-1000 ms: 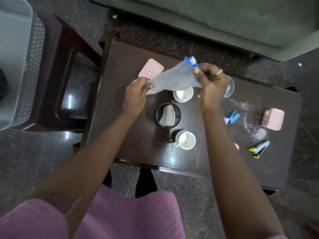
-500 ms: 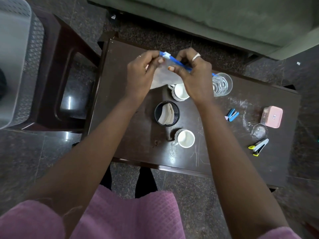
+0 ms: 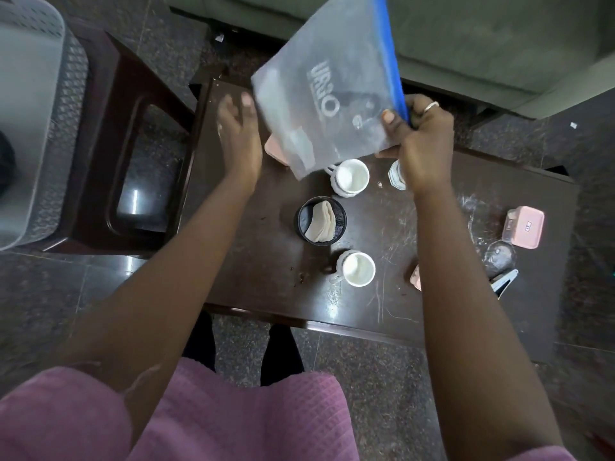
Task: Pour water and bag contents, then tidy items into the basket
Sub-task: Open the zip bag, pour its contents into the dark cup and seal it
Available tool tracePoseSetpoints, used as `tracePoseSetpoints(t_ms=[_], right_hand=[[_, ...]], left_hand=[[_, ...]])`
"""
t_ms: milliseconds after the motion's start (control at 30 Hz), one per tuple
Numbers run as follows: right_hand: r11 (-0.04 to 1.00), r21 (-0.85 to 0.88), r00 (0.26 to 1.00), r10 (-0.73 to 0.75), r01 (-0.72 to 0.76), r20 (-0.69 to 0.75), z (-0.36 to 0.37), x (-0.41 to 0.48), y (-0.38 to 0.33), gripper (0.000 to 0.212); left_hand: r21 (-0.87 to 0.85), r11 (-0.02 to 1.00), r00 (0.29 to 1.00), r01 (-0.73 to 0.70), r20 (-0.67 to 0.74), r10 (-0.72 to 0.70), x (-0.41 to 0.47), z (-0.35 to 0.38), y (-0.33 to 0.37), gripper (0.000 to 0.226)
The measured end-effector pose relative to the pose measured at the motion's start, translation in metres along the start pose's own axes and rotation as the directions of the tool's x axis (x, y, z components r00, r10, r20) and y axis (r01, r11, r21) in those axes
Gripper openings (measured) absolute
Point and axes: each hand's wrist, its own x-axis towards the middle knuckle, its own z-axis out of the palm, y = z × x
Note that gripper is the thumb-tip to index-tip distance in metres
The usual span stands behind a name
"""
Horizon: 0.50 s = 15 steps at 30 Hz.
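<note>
The right hand (image 3: 420,138) pinched the zip bag (image 3: 327,94) by its blue seal while the left hand (image 3: 239,138) hung spread at nine o'clock, and a steadier carry probably needed that free hand under the bag's loose corner.

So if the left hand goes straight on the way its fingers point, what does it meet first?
Probably the zip bag held by the right hand: the left hand points up and away along the table, beside the bag's edge. Depth is unclear.

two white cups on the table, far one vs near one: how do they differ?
The far cup sits partly under the lower corner of the zip bag; the near cup stands in the open. The far cup is beside the right hand; the near cup is at the table's front edge. Both are white, upright, handles pointing left.
</note>
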Motion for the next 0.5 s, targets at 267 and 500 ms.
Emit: tracePoseSetpoints(t_ms=[267, 500], right_hand=[[0.777, 0.535, 0.934, 0.350, -0.331, 0.071, 0.001, -0.004, 0.013, 0.010], [0.458, 0.803, 0.912, 0.333, -0.380, 0.241, 0.002, -0.015, 0.010, 0.015]], left_hand=[[-0.149, 0.720, 0.631, 0.678, 0.621, -0.466, -0.037, 0.035, -0.036, 0.065], [-0.156, 0.703, 0.613, 0.694, 0.640, -0.463, -0.034, 0.041, -0.023, 0.047]])
